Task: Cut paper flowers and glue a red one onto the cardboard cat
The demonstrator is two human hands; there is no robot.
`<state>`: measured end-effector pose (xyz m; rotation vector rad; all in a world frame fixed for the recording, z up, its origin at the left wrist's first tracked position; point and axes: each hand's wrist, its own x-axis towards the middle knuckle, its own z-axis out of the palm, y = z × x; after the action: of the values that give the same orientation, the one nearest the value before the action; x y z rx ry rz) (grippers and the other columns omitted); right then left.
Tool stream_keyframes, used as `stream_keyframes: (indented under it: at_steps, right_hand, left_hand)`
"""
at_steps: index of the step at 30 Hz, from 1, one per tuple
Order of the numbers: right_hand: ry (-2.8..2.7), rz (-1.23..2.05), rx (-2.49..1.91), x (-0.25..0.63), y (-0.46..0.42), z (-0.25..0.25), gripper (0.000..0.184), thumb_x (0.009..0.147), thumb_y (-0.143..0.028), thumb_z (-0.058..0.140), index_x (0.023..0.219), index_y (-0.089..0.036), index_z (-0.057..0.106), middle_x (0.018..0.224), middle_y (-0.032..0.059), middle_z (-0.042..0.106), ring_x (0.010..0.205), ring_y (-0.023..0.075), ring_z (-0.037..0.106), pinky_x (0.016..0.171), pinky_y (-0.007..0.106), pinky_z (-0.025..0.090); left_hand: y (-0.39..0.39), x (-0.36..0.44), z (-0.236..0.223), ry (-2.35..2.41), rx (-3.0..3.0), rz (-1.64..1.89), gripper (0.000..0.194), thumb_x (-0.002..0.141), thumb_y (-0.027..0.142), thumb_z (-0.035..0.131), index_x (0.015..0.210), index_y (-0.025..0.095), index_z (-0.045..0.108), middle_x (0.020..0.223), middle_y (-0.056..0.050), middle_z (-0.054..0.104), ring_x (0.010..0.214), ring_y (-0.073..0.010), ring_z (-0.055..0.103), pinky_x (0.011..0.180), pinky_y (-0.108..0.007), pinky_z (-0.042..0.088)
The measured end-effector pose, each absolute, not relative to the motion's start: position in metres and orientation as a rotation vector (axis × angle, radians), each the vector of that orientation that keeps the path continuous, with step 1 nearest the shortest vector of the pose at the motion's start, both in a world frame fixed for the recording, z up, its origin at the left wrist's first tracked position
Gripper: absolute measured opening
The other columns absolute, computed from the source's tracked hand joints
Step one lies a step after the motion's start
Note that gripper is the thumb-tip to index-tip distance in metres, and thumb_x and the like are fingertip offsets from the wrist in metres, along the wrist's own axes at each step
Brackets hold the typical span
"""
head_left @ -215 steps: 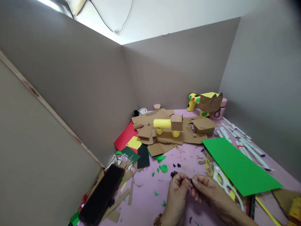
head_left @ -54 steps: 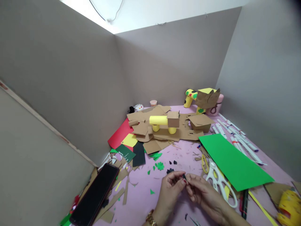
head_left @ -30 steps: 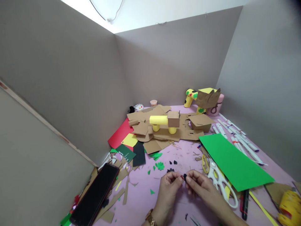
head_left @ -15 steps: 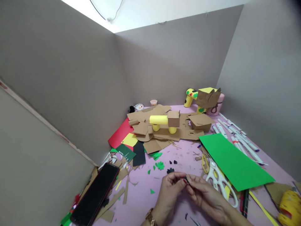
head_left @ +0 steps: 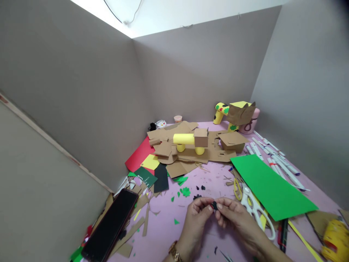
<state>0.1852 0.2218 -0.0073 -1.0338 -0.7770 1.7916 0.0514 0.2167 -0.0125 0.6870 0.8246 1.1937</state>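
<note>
Between the fingertips of my left hand [head_left: 198,217] and my right hand [head_left: 235,217] is a small black paper piece [head_left: 214,205], pinched by both. Just beyond them lies a black paper flower [head_left: 197,197], partly covered by my left fingers. Small black drop-shaped cutouts [head_left: 203,187] sit a little farther off. To their left are a green paper flower [head_left: 186,192] and small green scraps. White-handled scissors [head_left: 255,209] rest to the right of my right hand.
A yellow tube figure with a cardboard box head [head_left: 184,139] stands on cardboard [head_left: 215,156] at the back. Green paper [head_left: 272,187] and several markers [head_left: 286,169] lie right. A phone [head_left: 111,225] lies left among scraps. Grey panels [head_left: 204,72] surround the table.
My right fingers have shifted slightly up, and more of the black paper piece shows between my fingertips. Both hands still hold it; the things on the table stay put.
</note>
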Motion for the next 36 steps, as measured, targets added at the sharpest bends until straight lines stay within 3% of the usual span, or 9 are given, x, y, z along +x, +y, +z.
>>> stream_keyframes:
  at_steps: [13, 20, 36]
  right_hand:
    - [-0.832, 1.728, -1.105, 0.1863, 0.2227, -0.0039, 0.035, 0.053, -0.043, 0.084, 0.067, -0.014, 0.07, 0.053, 0.0017, 0.07, 0.045, 0.0098, 0.06, 0.045, 0.018, 0.042]
    - [-0.916, 1.653, -1.13, 0.1878, 0.2225, -0.0083, 0.035, 0.055, -0.043, 0.083, 0.071, -0.015, 0.072, 0.058, 0.0034, 0.072, 0.051, 0.0137, 0.064, 0.047, 0.021, 0.044]
    - [-0.99, 1.577, -1.156, 0.1879, 0.2234, -0.0082, 0.037, 0.058, -0.05, 0.078, 0.068, -0.015, 0.07, 0.053, 0.0011, 0.067, 0.048, 0.0126, 0.059, 0.048, 0.022, 0.043]
  left_hand:
    - [0.2162, 0.0503, -0.0179, 0.896, 0.708, 1.192, 0.018, 0.066, 0.025, 0.077, 0.08, 0.015, 0.071, 0.067, -0.001, 0.064, 0.062, -0.0115, 0.055, 0.067, -0.025, 0.043]
    - [0.2174, 0.0484, -0.018, 1.004, 0.871, 1.199, 0.022, 0.066, 0.031, 0.075, 0.081, 0.016, 0.074, 0.076, -0.007, 0.069, 0.07, -0.0173, 0.059, 0.07, -0.029, 0.046]
    - [0.2181, 0.0479, -0.0138, 0.979, 1.008, 1.151, 0.026, 0.069, 0.033, 0.073, 0.09, 0.016, 0.074, 0.078, -0.008, 0.071, 0.07, -0.0188, 0.061, 0.071, -0.031, 0.048]
